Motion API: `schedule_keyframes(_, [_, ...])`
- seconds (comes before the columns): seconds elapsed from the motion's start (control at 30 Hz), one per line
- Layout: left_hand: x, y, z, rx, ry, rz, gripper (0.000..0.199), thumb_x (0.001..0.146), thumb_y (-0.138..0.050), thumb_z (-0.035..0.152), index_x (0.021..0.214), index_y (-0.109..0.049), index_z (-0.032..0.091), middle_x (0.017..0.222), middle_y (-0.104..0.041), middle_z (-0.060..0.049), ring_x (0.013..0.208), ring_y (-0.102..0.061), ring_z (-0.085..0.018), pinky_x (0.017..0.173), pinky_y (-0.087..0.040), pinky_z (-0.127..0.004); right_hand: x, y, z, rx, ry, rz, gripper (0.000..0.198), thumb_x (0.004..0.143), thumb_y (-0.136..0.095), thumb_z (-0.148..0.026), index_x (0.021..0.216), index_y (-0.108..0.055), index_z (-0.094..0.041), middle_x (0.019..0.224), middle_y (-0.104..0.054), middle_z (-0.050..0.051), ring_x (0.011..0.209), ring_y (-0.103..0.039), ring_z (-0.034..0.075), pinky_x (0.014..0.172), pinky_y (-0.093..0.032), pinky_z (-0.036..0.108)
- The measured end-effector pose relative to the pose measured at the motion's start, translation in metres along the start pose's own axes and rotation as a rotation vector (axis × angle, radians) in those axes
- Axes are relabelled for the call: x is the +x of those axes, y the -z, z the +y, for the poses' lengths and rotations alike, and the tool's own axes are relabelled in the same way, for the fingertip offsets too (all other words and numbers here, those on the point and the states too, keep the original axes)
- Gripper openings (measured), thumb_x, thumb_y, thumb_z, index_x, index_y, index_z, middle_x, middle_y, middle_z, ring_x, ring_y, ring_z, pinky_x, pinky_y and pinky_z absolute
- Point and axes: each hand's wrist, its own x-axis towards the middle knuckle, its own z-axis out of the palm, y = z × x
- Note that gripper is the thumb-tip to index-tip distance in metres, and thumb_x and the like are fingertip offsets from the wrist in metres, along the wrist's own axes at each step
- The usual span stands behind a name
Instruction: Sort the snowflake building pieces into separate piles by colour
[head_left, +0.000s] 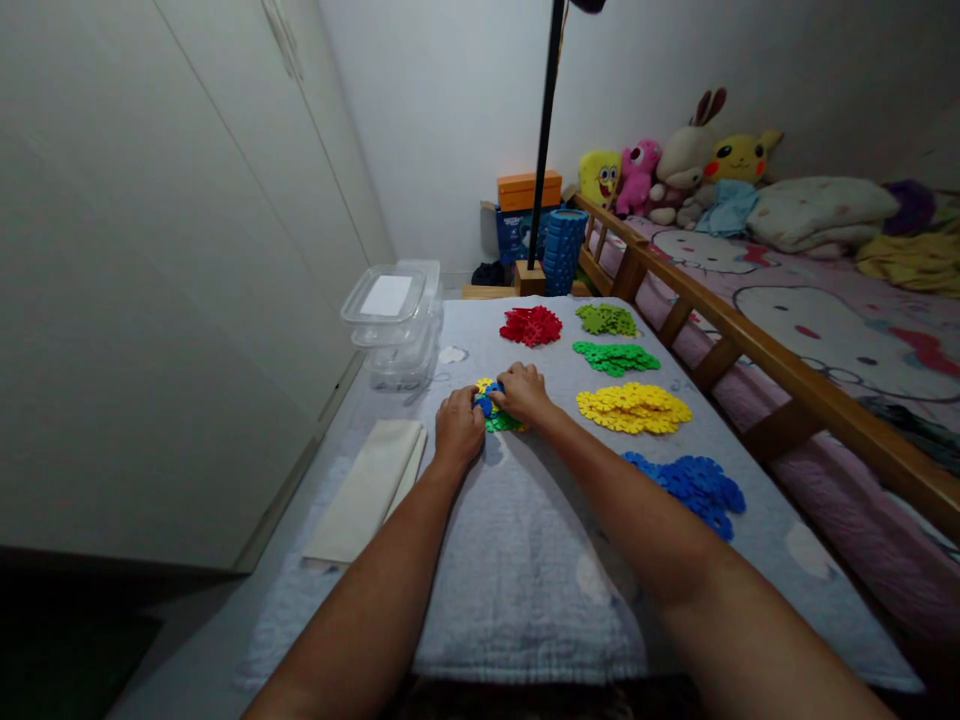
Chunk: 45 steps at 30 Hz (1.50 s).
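Note:
At the middle of the cloth, my two hands meet over a small cluster of flower-shaped plastic discs. Blue discs [487,403] show between my fingers, with green discs [504,424] below them and a yellow disc [484,384] at the far side. My left hand [459,426] is curled with its fingertips closed on the blue at the left. From the right, my right hand [523,391] pinches the blue from above. The fingers partly cover the discs, so how these join is hidden.
Sorted disc piles lie beyond and to the right: red [531,326], light green [606,320], green [616,358], yellow [634,408] and blue [691,490]. Stacked clear containers [391,322] and a folded cream cloth [369,490] are left. A wooden bed rail [720,350] borders the right.

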Motion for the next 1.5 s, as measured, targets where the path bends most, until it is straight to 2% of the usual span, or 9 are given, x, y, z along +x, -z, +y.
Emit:
schedule_keyframes(0.1, [0.000, -0.001, 0.000, 0.016, -0.003, 0.008, 0.033, 0.085, -0.052, 0.017, 0.117, -0.061, 0.020, 0.112, -0.069, -0.011, 0.104, -0.063, -0.028, 0.097, -0.047, -0.044, 0.004, -0.003, -0.002, 0.027, -0.017, 0.022, 0.037, 0.087, -0.063, -0.043, 0.116, -0.070, -0.020, 0.125, -0.059, 0.015, 0.116, -0.048, 0.032, 0.094, -0.041, 0.043])
schedule_keyframes(0.2, [-0.001, 0.000, 0.001, 0.020, -0.004, 0.004, 0.033, 0.085, -0.053, 0.019, 0.117, -0.060, 0.020, 0.113, -0.068, -0.012, 0.105, -0.062, -0.028, 0.097, -0.047, -0.044, 0.005, -0.002, -0.002, 0.109, -0.006, 0.086, 0.029, 0.086, -0.063, -0.032, 0.112, -0.070, -0.022, 0.120, -0.064, 0.011, 0.113, -0.052, 0.028, 0.094, -0.041, 0.040])
schedule_keyframes(0.33, [-0.001, 0.001, 0.002, 0.025, -0.005, -0.007, 0.034, 0.085, -0.053, 0.020, 0.119, -0.060, 0.018, 0.114, -0.068, -0.013, 0.106, -0.062, -0.029, 0.097, -0.047, -0.045, 0.005, 0.010, 0.013, 0.371, 0.034, 0.096, 0.019, 0.086, -0.056, -0.018, 0.096, -0.073, -0.019, 0.098, -0.073, 0.005, 0.092, -0.062, 0.018, 0.085, -0.045, 0.029])
schedule_keyframes(0.47, [-0.002, 0.001, 0.002, 0.018, -0.012, -0.007, 0.032, 0.086, -0.054, 0.021, 0.117, -0.061, 0.020, 0.114, -0.068, -0.012, 0.106, -0.062, -0.029, 0.097, -0.047, -0.045, -0.009, 0.033, 0.053, 0.612, 0.045, 0.063, 0.013, 0.080, -0.060, -0.020, 0.086, -0.071, -0.016, 0.082, -0.072, 0.002, 0.077, -0.062, 0.015, 0.072, -0.046, 0.025])
schedule_keyframes(0.63, [-0.003, 0.002, 0.004, -0.005, -0.062, -0.024, 0.034, 0.087, -0.062, 0.035, 0.119, -0.061, 0.022, 0.118, -0.067, -0.010, 0.110, -0.061, -0.029, 0.098, -0.047, -0.044, -0.053, 0.063, 0.117, 0.748, -0.057, -0.016, 0.019, 0.073, -0.067, -0.032, 0.085, -0.069, -0.016, 0.078, -0.069, 0.001, 0.070, -0.060, 0.014, 0.063, -0.045, 0.024])
schedule_keyframes(0.8, [-0.005, 0.003, 0.003, 0.023, -0.120, -0.068, 0.047, 0.081, -0.070, 0.039, 0.123, -0.059, 0.021, 0.122, -0.066, -0.012, 0.111, -0.060, -0.031, 0.098, -0.046, -0.045, -0.107, 0.086, 0.159, 0.688, -0.131, -0.214, 0.023, 0.069, -0.068, -0.038, 0.078, -0.068, -0.017, 0.068, -0.064, -0.001, 0.060, -0.054, 0.012, 0.056, -0.040, 0.024])
schedule_keyframes(1.03, [-0.006, 0.003, 0.001, 0.036, -0.139, -0.067, 0.048, 0.079, -0.071, 0.038, 0.122, -0.059, 0.021, 0.121, -0.065, -0.011, 0.110, -0.061, -0.030, 0.098, -0.047, -0.044, -0.155, 0.096, 0.177, 0.656, -0.116, -0.369, 0.023, 0.068, -0.068, -0.040, 0.078, -0.068, -0.019, 0.073, -0.067, 0.001, 0.068, -0.059, 0.016, 0.063, -0.046, 0.027])
schedule_keyframes(1.33, [-0.003, 0.000, -0.006, -0.016, -0.148, -0.060, 0.047, 0.080, -0.069, 0.034, 0.122, -0.058, 0.019, 0.121, -0.065, -0.012, 0.110, -0.061, -0.028, 0.097, -0.049, -0.042, -0.164, 0.088, 0.186, 0.392, -0.049, -0.409, 0.008, 0.069, -0.062, -0.022, 0.073, -0.069, -0.020, 0.070, -0.065, 0.001, 0.066, -0.056, 0.015, 0.060, -0.040, 0.025])
schedule_keyframes(1.5, [-0.003, -0.001, -0.006, -0.027, -0.128, -0.064, 0.045, 0.081, -0.068, 0.034, 0.122, -0.058, 0.020, 0.120, -0.065, -0.010, 0.109, -0.062, -0.027, 0.098, -0.049, -0.042, -0.156, 0.101, 0.167, 0.192, -0.014, -0.405, 0.008, 0.071, -0.062, -0.018, 0.077, -0.068, -0.018, 0.075, -0.065, 0.001, 0.070, -0.056, 0.015, 0.062, -0.038, 0.023])
